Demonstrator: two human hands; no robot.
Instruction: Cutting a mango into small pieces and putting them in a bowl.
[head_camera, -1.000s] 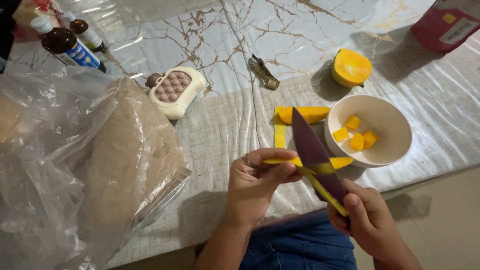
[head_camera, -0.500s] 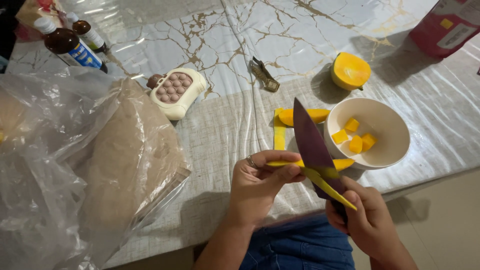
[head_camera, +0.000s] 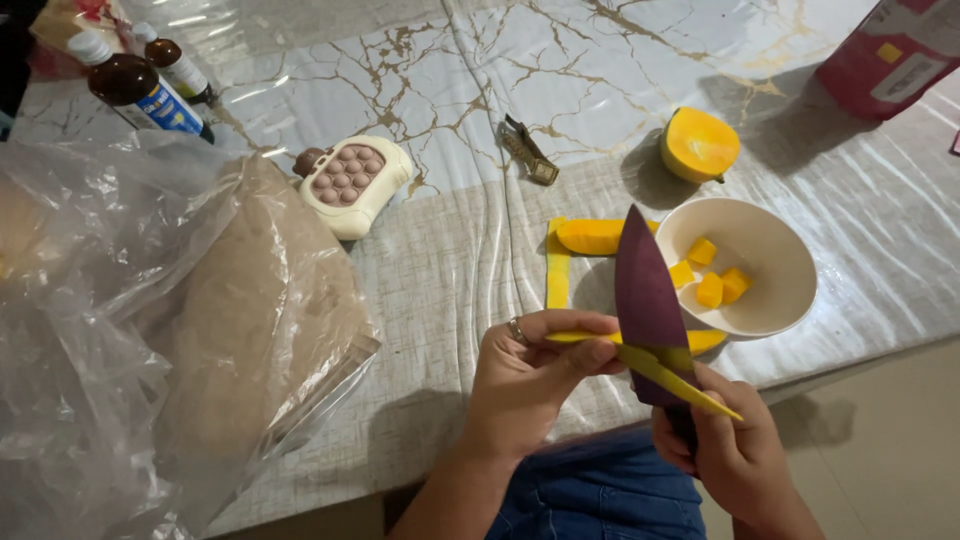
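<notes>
My left hand (head_camera: 530, 375) pinches a thin yellow mango slice (head_camera: 690, 343) at the table's near edge. My right hand (head_camera: 730, 455) grips the handle of a dark purple knife (head_camera: 648, 300), blade pointing up and pressed against the slice; a strip of peel (head_camera: 680, 383) hangs off below the blade. Just right of the blade stands a cream bowl (head_camera: 775, 300) holding several yellow mango cubes (head_camera: 712, 280). More cut mango pieces (head_camera: 588, 238) lie on the table behind the knife.
A halved mango (head_camera: 698, 145) sits at the back right beside a red carton (head_camera: 895, 50). A pop-button toy (head_camera: 350, 182), a small clip (head_camera: 528, 152), brown bottles (head_camera: 140, 85) and a large clear plastic bag (head_camera: 140, 330) fill the left side.
The knife has slid slightly along the slice and tilted more upright. Both hands stay at the table's near edge.
</notes>
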